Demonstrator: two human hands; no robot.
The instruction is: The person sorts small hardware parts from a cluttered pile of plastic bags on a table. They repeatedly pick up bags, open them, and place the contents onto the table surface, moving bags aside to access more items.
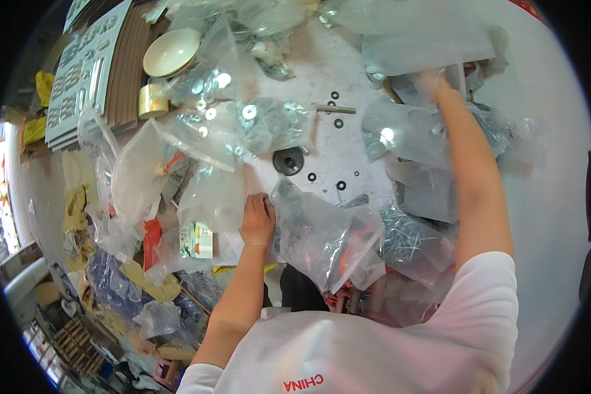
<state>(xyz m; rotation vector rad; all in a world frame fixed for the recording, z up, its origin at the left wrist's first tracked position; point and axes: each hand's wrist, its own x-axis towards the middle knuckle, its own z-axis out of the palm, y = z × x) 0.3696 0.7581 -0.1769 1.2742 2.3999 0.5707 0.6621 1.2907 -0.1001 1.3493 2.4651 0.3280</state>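
Note:
At the near edge of the white table, my left hand (258,220) rests with its fingers curled in. Anything inside those fingers is hidden. My right arm stretches to the far right, where my right hand (432,84) is in the opening of a plastic bag (423,49); its fingers are covered. Between the hands lie a black round disc (288,161) with a raised centre, a metal rod (335,109), and several small black rings (339,123). Just right of my left hand stands a see-through bag (312,226).
See-through bags of small metal parts (272,125) crowd both sides of the table. A bag of screws or nails (407,240) lies near right. Back left are a cream bowl (172,52), a tape roll (153,100) and a stack of boards (88,72). A white wall (545,197) borders the right.

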